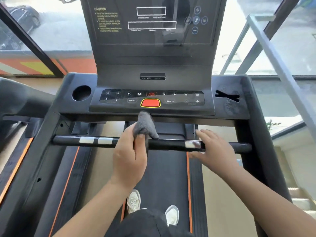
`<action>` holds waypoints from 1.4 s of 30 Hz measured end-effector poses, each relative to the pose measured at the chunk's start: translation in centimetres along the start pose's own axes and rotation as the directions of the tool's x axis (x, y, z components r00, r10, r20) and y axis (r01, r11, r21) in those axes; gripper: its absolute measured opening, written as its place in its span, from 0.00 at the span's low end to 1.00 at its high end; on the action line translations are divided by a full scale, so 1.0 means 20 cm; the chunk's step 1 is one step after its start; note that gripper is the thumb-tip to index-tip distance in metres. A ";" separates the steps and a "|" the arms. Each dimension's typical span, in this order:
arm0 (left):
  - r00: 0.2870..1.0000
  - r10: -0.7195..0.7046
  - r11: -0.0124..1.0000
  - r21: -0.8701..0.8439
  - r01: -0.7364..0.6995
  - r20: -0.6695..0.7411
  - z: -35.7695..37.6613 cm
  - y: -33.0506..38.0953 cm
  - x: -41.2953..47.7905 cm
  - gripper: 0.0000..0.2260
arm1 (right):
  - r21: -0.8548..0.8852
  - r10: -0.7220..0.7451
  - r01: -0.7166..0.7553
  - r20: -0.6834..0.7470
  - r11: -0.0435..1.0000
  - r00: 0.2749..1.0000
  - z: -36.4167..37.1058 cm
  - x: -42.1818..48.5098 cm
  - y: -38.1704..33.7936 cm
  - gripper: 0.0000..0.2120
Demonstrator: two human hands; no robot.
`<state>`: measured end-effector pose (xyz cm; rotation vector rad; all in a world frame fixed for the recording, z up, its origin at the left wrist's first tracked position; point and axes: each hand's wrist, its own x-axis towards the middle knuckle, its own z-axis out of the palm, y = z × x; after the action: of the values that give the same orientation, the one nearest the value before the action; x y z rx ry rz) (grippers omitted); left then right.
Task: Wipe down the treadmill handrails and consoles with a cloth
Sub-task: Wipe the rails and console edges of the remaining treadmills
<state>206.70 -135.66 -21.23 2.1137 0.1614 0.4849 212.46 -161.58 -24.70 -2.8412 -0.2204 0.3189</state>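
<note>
Grey cloth (145, 127) pokes up from left hand (130, 156) grip, touching handrail (68, 141).

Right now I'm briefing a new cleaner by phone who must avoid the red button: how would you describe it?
Below the treadmill console's tall dark screen lies a sloped keypad of small numbered keys. The red button sits mid-bottom there, between PROG and MODE, above the grey cloth held by the left hand. Alone among its neighbours, it is large, solid red and yellow-rimmed.

view: head-worn, wide-angle | facing: forward and down | range: close above handrail (68, 141) and console (152, 100) | bottom edge: belt (167, 171) and shoes (134, 200) directly below
</note>
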 end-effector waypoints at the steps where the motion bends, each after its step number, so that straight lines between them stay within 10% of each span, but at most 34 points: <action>1: 0.996 0.061 0.998 0.024 -0.063 0.061 0.05 0.01 -0.02 0.16 | -0.040 0.031 -0.031 -0.016 0.999 0.999 -0.01 -0.01 0.08 0.39; 6: 0.760 -0.054 0.783 0.500 -0.370 0.647 0.42 -0.09 -0.09 0.31 | -0.106 0.163 -0.168 -0.049 0.980 0.985 -0.01 -0.08 0.37 0.26; 16: 0.606 -0.369 0.785 0.585 -0.203 0.705 0.84 0.13 0.17 0.21 | 0.001 0.172 -0.172 -0.072 0.985 0.983 0.00 -0.05 0.49 0.16; 22: 0.693 0.072 0.817 0.356 -0.454 0.717 0.80 0.06 -0.13 0.20 | 0.029 0.182 -0.180 -0.078 0.983 0.980 0.01 -0.06 0.49 0.14; 32: 0.568 -0.206 0.843 0.440 -0.311 0.797 0.96 0.17 0.13 0.17 | 0.005 0.171 -0.171 -0.104 0.985 0.980 0.04 -0.06 0.50 0.14; 35: 0.675 -0.023 0.794 0.424 -0.437 0.738 0.92 0.10 -0.01 0.21 | 0.000 0.149 -0.150 -0.095 0.989 0.984 0.02 -0.05 0.45 0.13; 42: 0.677 0.191 0.771 0.318 -0.552 0.711 0.73 -0.04 -0.17 0.21 | -0.002 0.231 -0.253 -0.402 0.968 0.886 0.00 -0.34 0.57 0.37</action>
<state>209.51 -147.51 -29.97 2.7371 -0.6607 -0.1131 207.29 -173.75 -26.60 -2.9086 0.2153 -0.2298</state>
